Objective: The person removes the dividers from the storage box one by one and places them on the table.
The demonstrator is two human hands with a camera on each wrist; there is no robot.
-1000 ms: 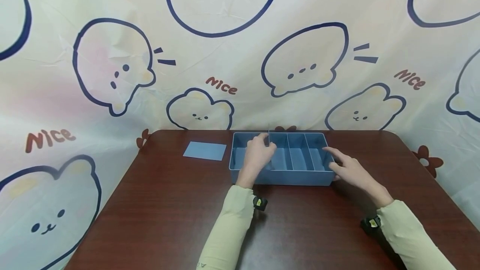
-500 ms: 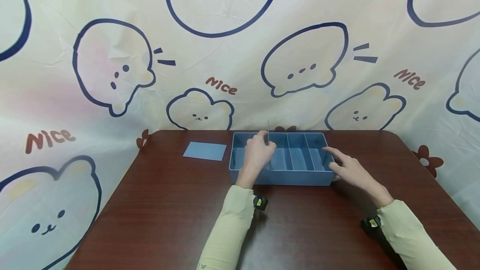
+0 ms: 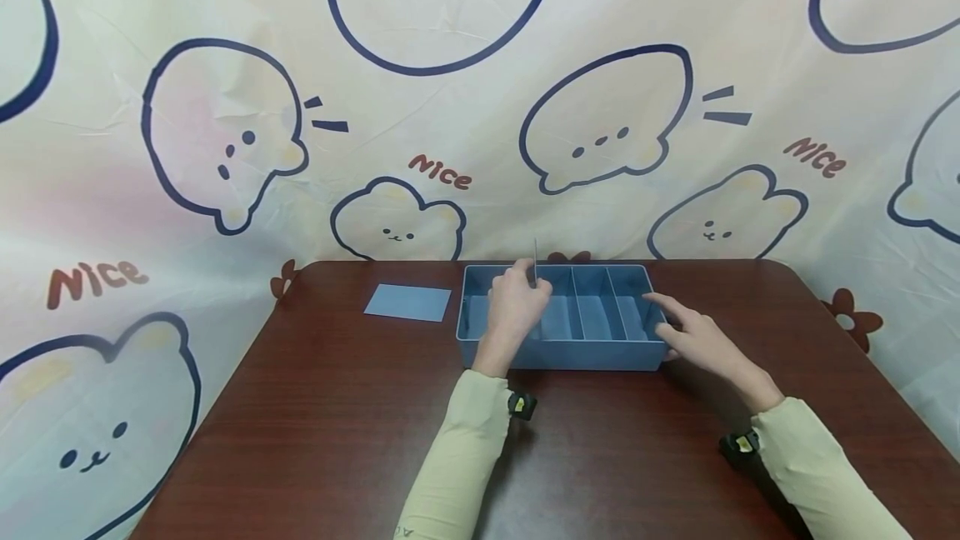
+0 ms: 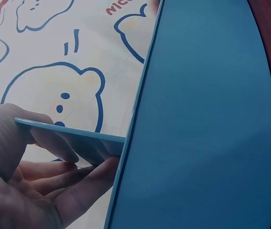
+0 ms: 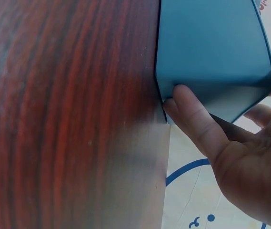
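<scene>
A long blue divider box [image 3: 585, 357] stands near the table's far edge. Thin walls split its right part into compartments. My left hand [image 3: 516, 307] reaches over the front wall and pinches a thin blue divider panel [image 4: 71, 130] between thumb and fingers. The panel stands upright across the box, its top edge above the rim. In the left wrist view the box's front wall [image 4: 197, 119] hides part of it. At the box's right end, my right hand [image 3: 699, 340] holds the corner, index fingertip at the rim, lower fingers against the outside [image 5: 192, 114].
A flat blue panel [image 3: 408, 302] lies on the dark wooden table [image 3: 337, 407], left of the box. Behind the table hangs a pale cloth [image 3: 480, 123] printed with bear outlines.
The divider panel in my left hand has risen slightly, its top edge standing higher above the rim. The right hand keeps its place, and the box stays where it was.
</scene>
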